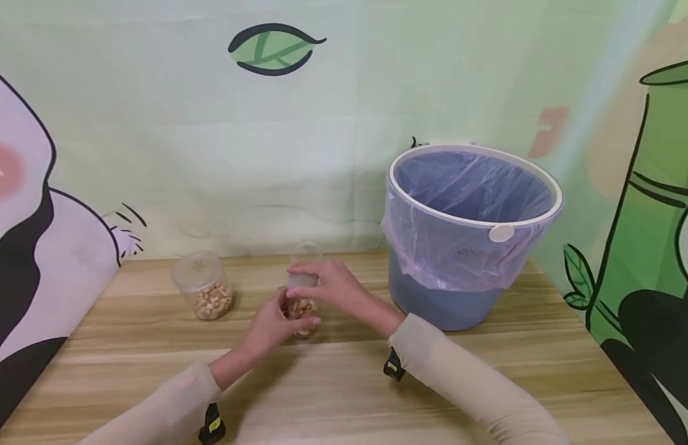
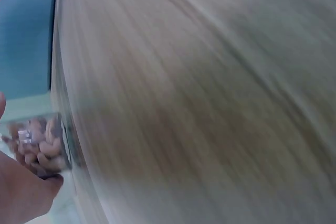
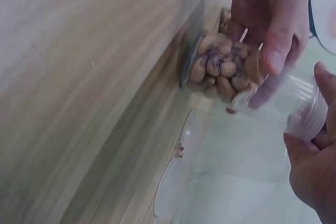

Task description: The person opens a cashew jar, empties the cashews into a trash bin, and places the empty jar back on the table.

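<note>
My left hand (image 1: 273,322) grips a clear plastic jar (image 1: 302,311) upright on the wooden table, thumb and fingers around its side. Brown nuts (image 3: 223,69) fill the lower part, and the upper part is see-through. At the top, my right hand (image 1: 337,285) pinches a translucent ribbed lid (image 3: 312,116) between thumb and fingers. Whether the lid is seated on the jar cannot be told. The left wrist view catches only the jar's base (image 2: 46,148) and part of the left hand (image 2: 23,192).
Left of the hands stands a wider clear jar (image 1: 201,285) part full of pale nuts. A blue bin (image 1: 444,306) with a pink liner is at the right. Behind the held jar is a clear round rim (image 1: 307,247). Clear discs (image 3: 170,190) lie on the table in the right wrist view.
</note>
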`<act>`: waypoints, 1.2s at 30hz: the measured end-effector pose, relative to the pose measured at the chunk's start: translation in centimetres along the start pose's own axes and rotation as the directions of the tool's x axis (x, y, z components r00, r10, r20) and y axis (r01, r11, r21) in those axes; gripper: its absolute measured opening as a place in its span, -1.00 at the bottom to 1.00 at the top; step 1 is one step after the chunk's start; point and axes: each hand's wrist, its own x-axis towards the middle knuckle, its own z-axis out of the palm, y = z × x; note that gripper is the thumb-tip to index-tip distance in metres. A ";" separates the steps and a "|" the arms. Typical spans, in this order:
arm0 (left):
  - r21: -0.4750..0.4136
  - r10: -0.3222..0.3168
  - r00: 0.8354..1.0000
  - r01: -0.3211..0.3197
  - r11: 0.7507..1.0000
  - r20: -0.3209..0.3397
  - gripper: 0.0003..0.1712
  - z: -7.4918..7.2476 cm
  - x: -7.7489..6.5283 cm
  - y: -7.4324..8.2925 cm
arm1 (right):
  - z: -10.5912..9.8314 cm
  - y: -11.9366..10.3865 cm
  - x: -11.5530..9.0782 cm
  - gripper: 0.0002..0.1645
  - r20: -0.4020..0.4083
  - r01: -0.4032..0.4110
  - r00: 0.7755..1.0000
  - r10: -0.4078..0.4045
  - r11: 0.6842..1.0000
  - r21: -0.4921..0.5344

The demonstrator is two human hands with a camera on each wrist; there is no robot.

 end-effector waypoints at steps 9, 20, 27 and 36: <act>-0.013 0.089 0.996 -0.089 0.996 -0.024 -0.40 0.2 0.3 -0.3 | 0.4 -1.0 -0.5 -0.46 0.005 0.013 1.000 -0.013 1.000 0.019; -0.095 0.243 0.918 -0.224 0.970 0.313 -0.39 -2.7 2.1 -2.5 | -0.8 0.4 -0.1 -0.44 0.201 0.204 0.956 -0.214 0.976 0.072; -0.094 0.255 0.906 -0.237 0.967 0.338 -0.34 -2.7 1.8 -2.2 | -0.7 0.8 -0.3 -0.43 0.219 0.213 0.948 -0.232 0.971 0.103; -0.076 0.075 0.994 -0.069 0.995 0.078 -0.11 0.0 -0.8 -1.1 | 0.4 -0.4 -0.8 -0.46 0.137 0.151 0.979 -0.154 0.988 0.031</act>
